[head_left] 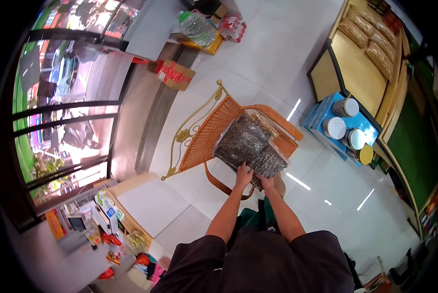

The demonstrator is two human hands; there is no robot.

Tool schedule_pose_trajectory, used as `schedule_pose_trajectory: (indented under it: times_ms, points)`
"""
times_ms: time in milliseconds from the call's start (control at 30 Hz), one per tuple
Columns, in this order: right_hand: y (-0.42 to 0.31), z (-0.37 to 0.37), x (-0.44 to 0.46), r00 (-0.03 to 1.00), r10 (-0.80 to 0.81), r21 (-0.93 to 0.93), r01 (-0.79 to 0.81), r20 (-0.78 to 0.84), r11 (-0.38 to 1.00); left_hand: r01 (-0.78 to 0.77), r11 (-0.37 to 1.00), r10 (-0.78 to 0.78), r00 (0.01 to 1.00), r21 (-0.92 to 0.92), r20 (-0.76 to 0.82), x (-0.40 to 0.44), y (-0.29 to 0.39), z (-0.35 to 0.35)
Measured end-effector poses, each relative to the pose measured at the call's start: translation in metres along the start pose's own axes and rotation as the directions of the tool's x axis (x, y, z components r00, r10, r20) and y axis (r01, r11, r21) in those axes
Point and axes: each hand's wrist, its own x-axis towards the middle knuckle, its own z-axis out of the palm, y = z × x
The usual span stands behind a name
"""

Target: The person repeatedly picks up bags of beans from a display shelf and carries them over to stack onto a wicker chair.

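Hands (245, 176) lie part-open on clear bags (241, 140), grip unclear; the red-taped carton (176, 75) has illegible print.

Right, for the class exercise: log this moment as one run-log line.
left hand: on dark-filled clear plastic bags | right hand: at their near edge | bags: on orange wicker chair | nearby: blue box bearing round containers

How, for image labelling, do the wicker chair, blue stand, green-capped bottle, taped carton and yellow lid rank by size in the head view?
1. Wicker chair
2. Blue stand
3. Green-capped bottle and taped carton: too alike to rank
4. Yellow lid
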Motion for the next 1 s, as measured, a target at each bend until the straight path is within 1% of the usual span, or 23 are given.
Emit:
schedule_pose_trajectory:
  times_ms: [33, 67, 133, 167, 200, 233, 300, 333, 367, 400, 433, 467, 500, 567, 633, 667, 700, 767, 833, 867, 900, 967, 1000]
  points:
    - [0.002, -0.001, 0.003, 1.000, -0.010, 0.020, 0.010, -0.010, 1.000, 0.010, 0.999, -0.011, 1.000, 0.049, 0.021, 0.005, -0.001, -0.002]
    - [0.003, 0.000, 0.005, 1.000, 0.000, 0.065, -0.001, 0.011, 0.998, -0.027, 0.996, 0.027, 1.000, 0.086, -0.004, 0.007, -0.003, -0.005]
    - [-0.001, -0.003, 0.001, 1.000, -0.012, 0.109, 0.009, 0.027, 0.994, -0.035, 0.994, 0.032, 0.999, 0.106, 0.031, 0.008, 0.003, -0.018]
    - [-0.004, -0.007, -0.003, 0.997, -0.026, 0.236, 0.007, 0.077, 0.972, -0.022, 0.993, 0.015, 0.998, 0.116, 0.060, 0.007, 0.007, -0.022]
    - [-0.011, -0.009, -0.007, 0.991, -0.052, 0.356, 0.003, 0.127, 0.935, -0.075, 0.995, 0.074, 0.997, 0.063, 0.025, 0.004, 0.014, -0.027]
    - [-0.020, -0.012, -0.013, 0.989, -0.081, 0.353, 0.033, 0.121, 0.935, -0.101, 0.993, 0.101, 0.995, 0.052, 0.017, 0.002, 0.016, -0.029]
    - [-0.033, -0.018, -0.029, 0.976, -0.068, 0.326, -0.003, 0.207, 0.945, -0.097, 0.988, 0.106, 0.992, -0.119, 0.065, -0.004, 0.017, -0.032]
    - [-0.032, -0.019, -0.035, 0.966, -0.111, 0.313, 0.033, 0.233, 0.949, -0.105, 0.975, 0.118, 0.991, -0.194, 0.058, -0.017, 0.025, -0.040]
    - [-0.031, -0.021, -0.042, 0.967, -0.141, 0.325, 0.067, 0.210, 0.943, -0.114, 0.958, 0.134, 0.989, -0.264, 0.060, -0.030, 0.033, -0.047]
    - [-0.026, -0.025, -0.051, 0.953, -0.183, 0.319, 0.100, 0.242, 0.943, -0.047, 0.901, 0.114, 0.985, -0.431, 0.130, -0.025, 0.016, -0.036]
    - [-0.023, -0.029, -0.064, 0.937, -0.227, 0.313, 0.139, 0.264, 0.939, 0.036, 0.818, 0.109, 0.970, -0.574, 0.215, -0.035, 0.025, -0.040]
    - [-0.018, -0.034, -0.078, 0.948, -0.210, 0.294, 0.135, 0.241, 0.946, 0.215, 0.686, 0.084, 0.925, -0.695, 0.370, -0.051, 0.026, -0.043]
    - [-0.013, -0.035, -0.095, 0.928, -0.268, 0.349, 0.170, 0.257, 0.922, 0.408, 0.530, 0.087, 0.846, -0.744, 0.525, -0.092, 0.049, -0.065]
    - [-0.007, -0.039, -0.144, 0.907, -0.339, 0.293, 0.263, 0.250, 0.919, 0.517, 0.382, 0.313, 0.708, -0.766, 0.633, -0.106, 0.037, -0.061]
    - [0.010, -0.050, -0.185, 0.917, -0.319, 0.290, 0.245, 0.241, 0.925, 0.517, 0.375, 0.351, 0.689, -0.770, 0.634, -0.125, 0.028, -0.048]
    - [0.028, -0.058, -0.193, 0.908, -0.335, 0.289, 0.259, 0.253, 0.922, 0.563, 0.324, 0.377, 0.660, -0.760, 0.650, -0.121, 0.016, -0.024]
    - [0.044, -0.064, -0.204, 0.900, -0.351, 0.273, 0.280, 0.259, 0.920, 0.589, 0.356, 0.383, 0.616, -0.725, 0.689, -0.147, 0.023, -0.025]
    - [0.073, -0.075, -0.226, 0.938, -0.297, 0.204, 0.260, 0.180, 0.944, 0.695, 0.352, 0.443, 0.467, -0.627, 0.765, -0.166, 0.006, -0.005]
    - [0.097, -0.083, -0.245, 0.948, -0.284, 0.283, 0.236, 0.143, 0.929, 0.699, 0.372, 0.410, 0.466, -0.610, 0.784, -0.174, -0.016, 0.020]
    - [0.103, -0.088, -0.251, 0.954, -0.273, 0.345, 0.215, 0.128, 0.913, 0.636, 0.373, 0.408, 0.542, -0.675, 0.735, -0.184, -0.019, 0.030]
    - [0.107, -0.091, -0.254, 0.947, -0.300, 0.365, 0.242, 0.111, 0.899, 0.566, 0.374, 0.408, 0.611, -0.735, 0.678, -0.190, -0.020, 0.039]
    - [0.117, -0.100, -0.267, 0.950, -0.307, 0.443, 0.254, 0.051, 0.860, 0.548, 0.419, 0.434, 0.580, -0.724, 0.689, -0.199, -0.011, 0.047]
    - [0.120, -0.107, -0.270, 0.945, -0.321, 0.503, 0.249, 0.061, 0.828, 0.562, 0.437, 0.431, 0.555, -0.703, 0.711, -0.204, -0.006, 0.049]
